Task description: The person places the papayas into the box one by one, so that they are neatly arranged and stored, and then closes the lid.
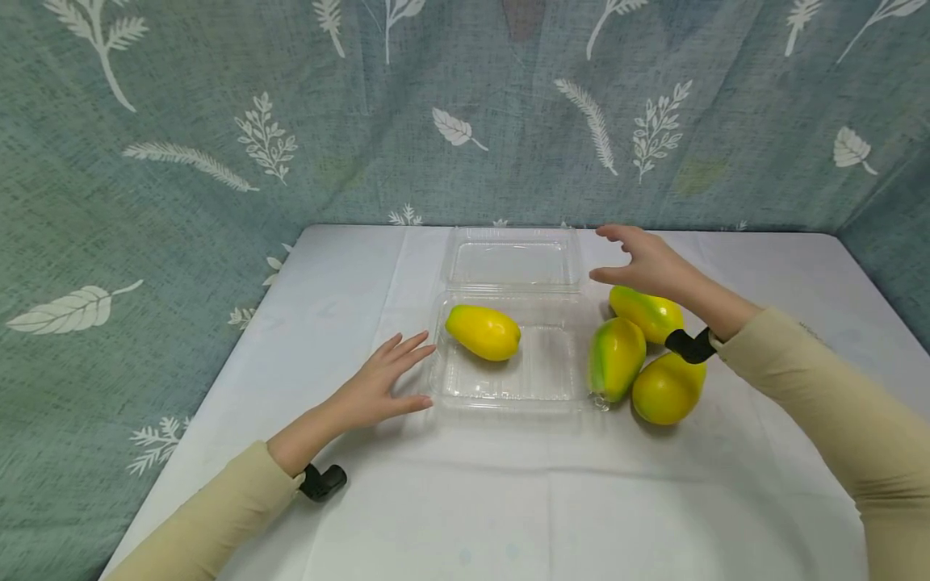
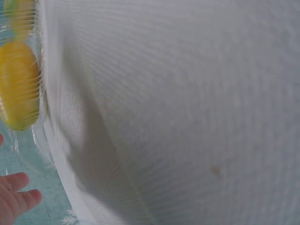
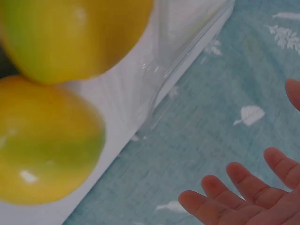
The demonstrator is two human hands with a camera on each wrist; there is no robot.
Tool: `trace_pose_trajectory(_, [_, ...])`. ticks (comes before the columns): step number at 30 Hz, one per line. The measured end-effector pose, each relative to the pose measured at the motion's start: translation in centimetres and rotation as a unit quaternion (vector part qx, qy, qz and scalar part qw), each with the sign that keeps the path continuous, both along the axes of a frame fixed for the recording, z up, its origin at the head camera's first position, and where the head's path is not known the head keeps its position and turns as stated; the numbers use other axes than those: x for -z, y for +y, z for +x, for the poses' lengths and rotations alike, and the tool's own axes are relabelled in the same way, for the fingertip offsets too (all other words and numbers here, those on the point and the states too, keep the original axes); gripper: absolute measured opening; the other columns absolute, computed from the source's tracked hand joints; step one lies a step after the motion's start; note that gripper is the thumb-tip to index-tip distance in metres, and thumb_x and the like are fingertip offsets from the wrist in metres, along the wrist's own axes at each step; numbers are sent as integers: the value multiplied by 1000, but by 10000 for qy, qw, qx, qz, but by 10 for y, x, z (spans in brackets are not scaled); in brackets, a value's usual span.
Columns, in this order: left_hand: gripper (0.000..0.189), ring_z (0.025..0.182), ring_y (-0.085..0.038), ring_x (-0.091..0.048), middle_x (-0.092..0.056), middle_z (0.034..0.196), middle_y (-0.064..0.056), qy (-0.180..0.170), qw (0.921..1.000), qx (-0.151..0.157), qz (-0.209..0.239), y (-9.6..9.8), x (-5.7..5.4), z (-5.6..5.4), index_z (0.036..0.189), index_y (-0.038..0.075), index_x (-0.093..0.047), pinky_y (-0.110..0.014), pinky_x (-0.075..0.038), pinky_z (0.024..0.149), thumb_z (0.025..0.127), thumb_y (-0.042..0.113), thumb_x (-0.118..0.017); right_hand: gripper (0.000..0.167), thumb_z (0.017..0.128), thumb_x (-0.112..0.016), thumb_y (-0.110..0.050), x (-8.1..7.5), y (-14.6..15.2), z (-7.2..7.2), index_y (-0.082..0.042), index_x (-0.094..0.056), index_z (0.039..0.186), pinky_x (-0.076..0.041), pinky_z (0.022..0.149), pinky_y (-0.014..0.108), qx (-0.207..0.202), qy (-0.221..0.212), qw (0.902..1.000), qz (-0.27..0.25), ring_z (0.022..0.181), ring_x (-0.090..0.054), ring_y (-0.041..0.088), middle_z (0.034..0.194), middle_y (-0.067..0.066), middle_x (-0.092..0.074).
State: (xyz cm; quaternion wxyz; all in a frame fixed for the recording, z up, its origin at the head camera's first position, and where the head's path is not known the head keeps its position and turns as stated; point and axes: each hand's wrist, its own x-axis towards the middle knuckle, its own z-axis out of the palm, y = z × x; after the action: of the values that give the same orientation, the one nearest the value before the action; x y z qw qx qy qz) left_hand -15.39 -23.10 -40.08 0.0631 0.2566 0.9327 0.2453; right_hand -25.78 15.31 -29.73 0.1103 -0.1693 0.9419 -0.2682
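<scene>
An unlidded clear plastic clamshell box [image 1: 541, 387] lies on the table, its lid [image 1: 516, 262] folded back toward the far edge. One yellow papaya [image 1: 483, 332] with a greenish end sits in the box's left part. My left hand [image 1: 374, 386] has its fingers spread beside the left rim and holds nothing. To the right of the lid, my right hand [image 1: 647, 262] is raised with thumb and fingers apart, also holding nothing. Below it are a yellow-green papaya [image 1: 647, 313], a greener one [image 1: 617, 359] against the box's right side, and a rounder one [image 1: 668, 389].
A white cloth [image 1: 465, 500] covers the table. Behind it hangs a blue-green curtain [image 1: 407, 105] with white leaf prints. Black wrist bands [image 1: 323, 482] show at both sleeves. The right forearm [image 1: 821, 403] reaches over the table's right side.
</scene>
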Motion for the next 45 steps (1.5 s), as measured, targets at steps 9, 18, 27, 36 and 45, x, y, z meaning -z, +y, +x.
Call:
trace_pose_trajectory(9, [74,137,-40,-10,-20,152,0,-103,9999,-50,-33,-1,0,1,142,18,-35,-65,-19,102,81,48,-64,69,86,-63,-28,11,27,3,1,-30,139,-35,95,58,336,-97,9994,70,122,-34,46,139,28,-31])
trace_pose_trajectory(18, [73,137,-41,-11,-20,152,0,-101,9999,-33,-25,0,0,0,142,18,-35,-66,-19,101,81,47,-64,72,87,-62,-30,28,53,1,4,-27,140,-38,92,59,319,-410,9981,322,120,-33,49,137,32,-29])
trace_pose_trajectory(27, [73,137,-41,-10,-20,152,0,-108,9999,-36,-62,0,-1,0,142,18,-35,-66,-19,101,81,47,-63,78,87,-59,-40,47,74,-1,4,-24,141,-38,91,59,210,-1004,9935,498,120,-32,50,139,34,-25])
trace_pose_trajectory(36, [73,137,-41,-11,-21,152,-1,-125,9999,-31,-6,0,-1,0,141,16,-36,-65,-19,102,81,45,-65,82,87,-56,-47,60,81,4,2,-21,142,-37,93,59,192,-1291,9913,168,122,-32,50,140,33,-23])
trace_pose_trajectory(45, [73,136,-42,-11,-22,152,-2,-84,10000,-11,33,1,-2,1,141,15,-36,-67,-19,100,81,45,-65,83,87,-56,-47,66,84,9,2,-18,142,-35,94,60,190,-1559,9874,-204,121,-30,51,141,33,-20])
